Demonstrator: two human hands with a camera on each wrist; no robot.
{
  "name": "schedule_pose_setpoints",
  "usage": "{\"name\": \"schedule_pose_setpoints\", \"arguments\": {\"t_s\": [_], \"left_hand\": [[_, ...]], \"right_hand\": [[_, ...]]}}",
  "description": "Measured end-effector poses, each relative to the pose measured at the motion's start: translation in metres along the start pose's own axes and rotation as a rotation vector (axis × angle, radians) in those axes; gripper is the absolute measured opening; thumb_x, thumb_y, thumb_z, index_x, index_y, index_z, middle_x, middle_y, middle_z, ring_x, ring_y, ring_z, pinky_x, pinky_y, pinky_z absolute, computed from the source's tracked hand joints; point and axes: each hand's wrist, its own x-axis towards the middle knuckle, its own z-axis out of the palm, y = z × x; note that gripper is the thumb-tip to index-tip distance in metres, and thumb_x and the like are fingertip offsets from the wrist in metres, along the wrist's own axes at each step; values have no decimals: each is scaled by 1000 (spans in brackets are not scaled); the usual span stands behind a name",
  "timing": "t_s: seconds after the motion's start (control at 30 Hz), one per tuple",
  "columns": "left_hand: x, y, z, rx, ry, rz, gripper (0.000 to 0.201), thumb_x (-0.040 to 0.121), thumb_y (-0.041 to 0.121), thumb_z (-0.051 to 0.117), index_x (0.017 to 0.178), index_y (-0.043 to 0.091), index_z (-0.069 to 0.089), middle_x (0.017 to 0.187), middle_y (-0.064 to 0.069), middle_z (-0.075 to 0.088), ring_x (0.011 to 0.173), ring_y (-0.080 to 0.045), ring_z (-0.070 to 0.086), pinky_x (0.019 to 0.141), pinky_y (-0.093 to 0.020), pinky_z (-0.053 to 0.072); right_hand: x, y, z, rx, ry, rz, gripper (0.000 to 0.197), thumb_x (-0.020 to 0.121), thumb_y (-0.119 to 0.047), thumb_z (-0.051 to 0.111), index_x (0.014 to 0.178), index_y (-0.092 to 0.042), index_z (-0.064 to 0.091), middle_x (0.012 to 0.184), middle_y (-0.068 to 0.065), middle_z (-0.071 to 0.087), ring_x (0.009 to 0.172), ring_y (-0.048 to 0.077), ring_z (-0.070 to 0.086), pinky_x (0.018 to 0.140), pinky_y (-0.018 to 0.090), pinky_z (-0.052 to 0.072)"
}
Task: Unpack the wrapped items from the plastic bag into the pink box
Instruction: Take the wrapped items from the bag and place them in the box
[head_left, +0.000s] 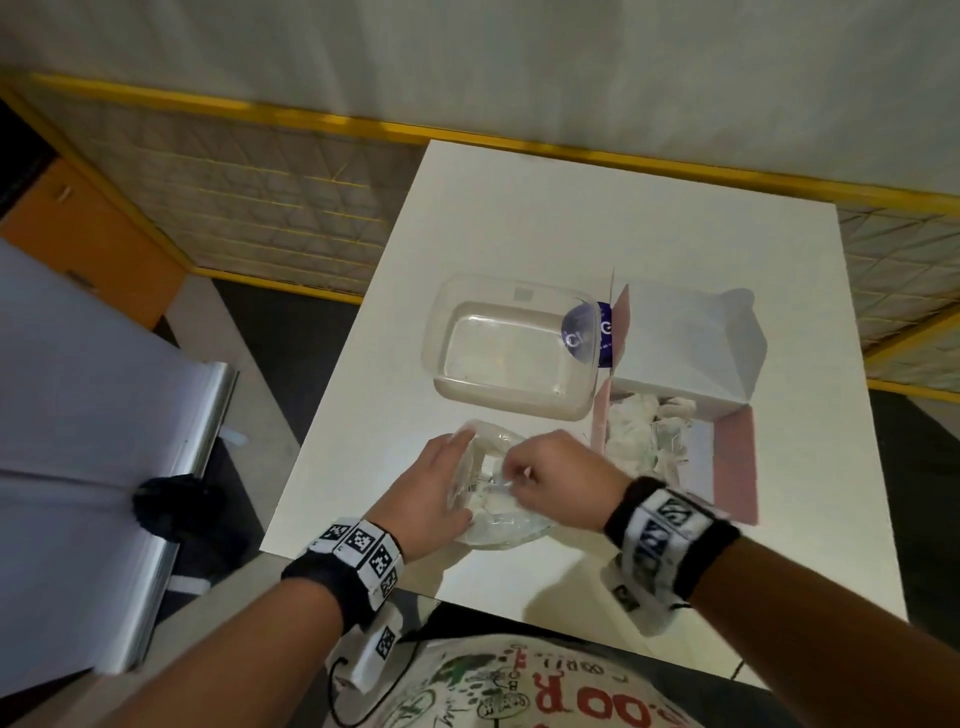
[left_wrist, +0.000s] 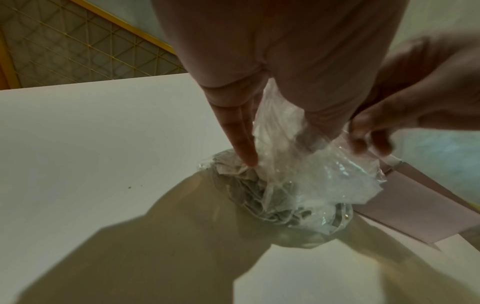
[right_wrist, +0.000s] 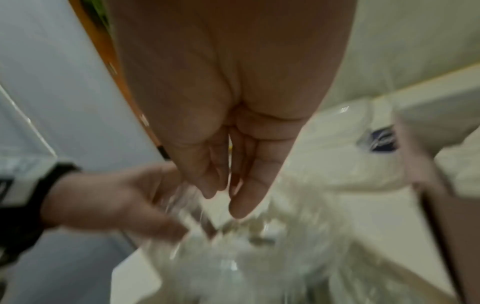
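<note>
A person stands at a white table (head_left: 519, 218), seen from above, both wrists strapped with patterned bands. Farthest left, the left hand (head_left: 434, 486) lies against the left side of a clear plastic bag (head_left: 493, 499) near the table's front edge; its fingers are nearly straight, and the left wrist view shows one fingertip pressing down on crumpled paper through the film while plastic bunches between the fingers. Inside the bag sit wrapped items (left_wrist: 249, 185), pale paper bundles that look light and soft. Just to the right, the right hand (head_left: 553, 475) is curled at the bag's mouth with fingers and thumb drawn together, seemingly pinching the film or something just inside; blur in its own wrist view makes it impossible to tell exactly which. Behind the bag stands an empty clear plastic tub (head_left: 511, 345). Right again is the pink box (head_left: 732, 457), open, with its pale lid (head_left: 685, 348) folded back and several white bundles already in it. The bag is thin, slippery and limp, so it probably needs holding open on one side. Each bundle is best taken around its middle with a gentle grip, since the wrapping hints at fragile contents.
</note>
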Motion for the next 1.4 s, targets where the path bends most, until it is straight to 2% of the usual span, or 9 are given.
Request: {"name": "schedule_pose_setpoints", "arguments": {"t_s": [0.13, 0.3, 0.47, 0.7, 0.83, 0.97, 1.1, 1.2, 1.4], "left_hand": [[-2, 0, -2, 14, 14, 29, 78, 90, 11, 56, 158, 26, 20, 158, 2, 24, 133, -20, 48, 110, -28, 38], [-7, -2, -5, 39, 19, 40, 68, 93, 11, 51, 156, 21, 26, 157, 1, 26, 127, -24, 53, 108, -39, 43], [-10, -8, -4, 55, 4, 60, 69, 93, 13, 51, 156, 20, 24, 153, 2, 28, 120, -25, 56, 104, -40, 45], [-6, -15, -13, 49, -19, 81, 71, 94, 15, 52, 158, 18, 21, 152, 1, 27, 119, -25, 56, 103, -39, 46], [-2, -15, -15, 50, -33, 99, 71, 95, 18, 53, 158, 18, 19, 152, 2, 27, 118, -23, 56, 103, -37, 45], [0, -13, -16, 44, -48, 109, 71, 96, 19, 53, 158, 19, 19, 151, 2, 28, 110, -20, 58, 100, -37, 47], [2, -13, -16, 50, -53, 118, 71, 95, 16, 53, 158, 19, 20, 151, 1, 28, 114, -22, 58, 100, -36, 46], [2, -12, -17, 61, -63, 124, 72, 94, 15, 53, 158, 19, 20, 152, 1, 28, 113, -24, 58, 99, -37, 47], [4, -15, -18, 60, -65, 95, 74, 94, 16, 54, 158, 20, 18, 152, 2, 27, 112, -24, 58, 98, -40, 48]], "right_hand": [[23, -10, 49, -42, -143, 48, 14, 86, -31, 57, 88, -19, 62, 79, 1, 64, 76, 22, 60, 69, 33, 44], [26, -18, 68, -118, -26, 140, 55, 78, -57, 54, 119, -21, 54, 108, 1, 60, 97, 23, 60, 82, 34, 48], [30, -11, 69, -185, -48, 174, 21, 89, -17, 59, 110, -15, 61, 109, 6, 64, 95, 25, 60, 75, 30, 40], [15, -3, 46, 214, 169, 201, 22, 88, -9, 55, 91, -22, 72, 83, -4, 71, 74, 15, 65, 71, 28, 53], [11, -4, 42, 339, 248, 232, 22, 90, -6, 57, 87, -19, 75, 83, -9, 71, 73, -2, 60, 67, 6, 42], [16, -12, 47, 250, 196, 248, 16, 88, -15, 62, 98, -19, 72, 91, -6, 69, 82, 14, 64, 76, 24, 51], [21, -29, 61, -80, 11, 150, 38, 85, -34, 65, 121, -21, 62, 104, 2, 55, 97, 21, 55, 79, 28, 38], [24, -33, 65, -153, 20, 111, 20, 93, -24, 57, 110, -19, 68, 106, 8, 56, 95, 27, 57, 75, 29, 34], [18, -21, 46, 40, 229, 29, 21, 94, -24, 58, 84, -14, 74, 75, 2, 60, 72, 19, 56, 72, 37, 48]]}}
